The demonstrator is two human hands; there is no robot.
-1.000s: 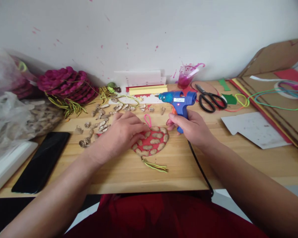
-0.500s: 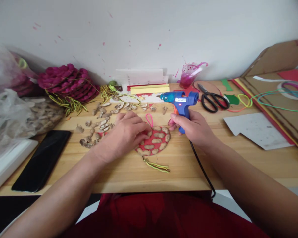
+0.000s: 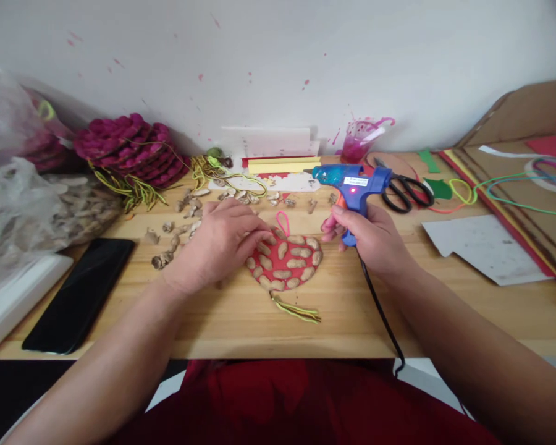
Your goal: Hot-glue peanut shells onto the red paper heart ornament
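A red disc (image 3: 291, 250) lies on the wooden table with several peanut shells (image 3: 301, 252) on it, a pink loop (image 3: 282, 220) at its top and a yellow-green tassel (image 3: 296, 309) at its bottom. Over the disc's upper left edge is my left hand (image 3: 227, 238), its fingers loosely bent and the tips close to the shells there; I see nothing held in it. My right hand (image 3: 370, 232) grips a blue glue gun (image 3: 359, 185) by its handle, right of the disc. The gun's nozzle points left, and its red light is lit.
Loose shells (image 3: 167, 256) lie left of the disc. A black phone (image 3: 81, 296) and a bag of shells (image 3: 69, 204) are at the left. Behind stand magenta discs (image 3: 130, 148) and a cup of pink liquid (image 3: 358, 145). Scissors (image 3: 410, 191) and cardboard (image 3: 528, 173) lie right; the gun's cable (image 3: 380, 309) hangs down.
My left hand has drawn back leftward, uncovering a peanut shell below the pink loop and more of the disc's left side. The glue gun has shifted slightly right in my right hand.
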